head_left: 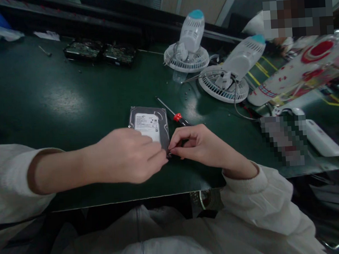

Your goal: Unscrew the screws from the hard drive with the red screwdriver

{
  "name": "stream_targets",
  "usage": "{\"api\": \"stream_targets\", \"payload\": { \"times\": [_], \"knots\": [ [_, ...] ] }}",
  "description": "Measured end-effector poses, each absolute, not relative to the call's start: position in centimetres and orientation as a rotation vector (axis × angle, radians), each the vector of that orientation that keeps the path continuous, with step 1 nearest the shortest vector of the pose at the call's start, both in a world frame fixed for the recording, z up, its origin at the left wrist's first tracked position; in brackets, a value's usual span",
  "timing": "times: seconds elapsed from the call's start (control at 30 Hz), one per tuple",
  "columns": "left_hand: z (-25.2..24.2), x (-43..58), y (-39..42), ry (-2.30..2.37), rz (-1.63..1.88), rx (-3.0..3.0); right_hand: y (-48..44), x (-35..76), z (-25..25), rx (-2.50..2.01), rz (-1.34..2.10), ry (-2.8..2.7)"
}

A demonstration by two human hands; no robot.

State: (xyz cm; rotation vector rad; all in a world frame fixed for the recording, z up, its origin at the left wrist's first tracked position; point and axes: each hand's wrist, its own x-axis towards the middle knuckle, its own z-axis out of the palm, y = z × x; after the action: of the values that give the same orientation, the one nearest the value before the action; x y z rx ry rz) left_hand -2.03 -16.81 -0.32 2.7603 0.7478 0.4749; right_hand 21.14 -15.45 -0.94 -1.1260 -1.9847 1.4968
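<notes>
A hard drive (162,123) with a white label lies on the green bench in front of me. My left hand (133,154) is closed over its near part and hides that end; what its fingertips hold, if anything, cannot be made out. At the drive's near right corner, the thumb and index finger of my right hand (192,143) pinch together on something too small to name. A screwdriver (178,117) with a red and black handle rests just beyond my right hand, its shaft pointing away to the left.
Two white fans (186,57) with blue ends stand at the back right. Several small screws (186,94) lie near them. Two opened drives with circuit boards (83,49) sit at the back left. A white device (323,138) lies at right; another person is at the far right.
</notes>
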Motion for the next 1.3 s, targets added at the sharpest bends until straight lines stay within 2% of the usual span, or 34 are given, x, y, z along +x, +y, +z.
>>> {"api": "stream_targets", "payload": {
  "times": [0.17,0.43,0.63,0.8,0.9,1.03,1.3],
  "knots": [
    [-1.6,-1.8,-18.6,0.41,0.448,2.989,-15.7,21.4,-1.0,-1.088,1.291,-2.225],
    [-2.3,-2.0,-18.2,0.397,0.423,3.162,-15.9,21.4,-1.0,-0.976,1.061,-2.391],
    [-2.4,-2.0,-18.2,0.463,0.421,3.049,-16.1,21.5,-0.7,-0.902,0.872,-2.479],
    [-2.4,-1.9,-18.2,0.453,0.535,3.007,-16.3,21.4,-0.5,-0.868,0.824,-2.526],
    [-2.4,-1.9,-18.2,0.36,0.595,3.203,-16.3,21.3,-0.5,-0.876,0.812,-2.536],
    [-2.4,-1.9,-18.3,0.308,0.591,3.418,-16.3,21.3,-0.5,-0.92,0.814,-2.534],
    [-2.6,-2.0,-18.3,0.328,0.561,3.45,-16.3,21.4,-0.5,-0.971,0.885,-2.533]
  ]
}}
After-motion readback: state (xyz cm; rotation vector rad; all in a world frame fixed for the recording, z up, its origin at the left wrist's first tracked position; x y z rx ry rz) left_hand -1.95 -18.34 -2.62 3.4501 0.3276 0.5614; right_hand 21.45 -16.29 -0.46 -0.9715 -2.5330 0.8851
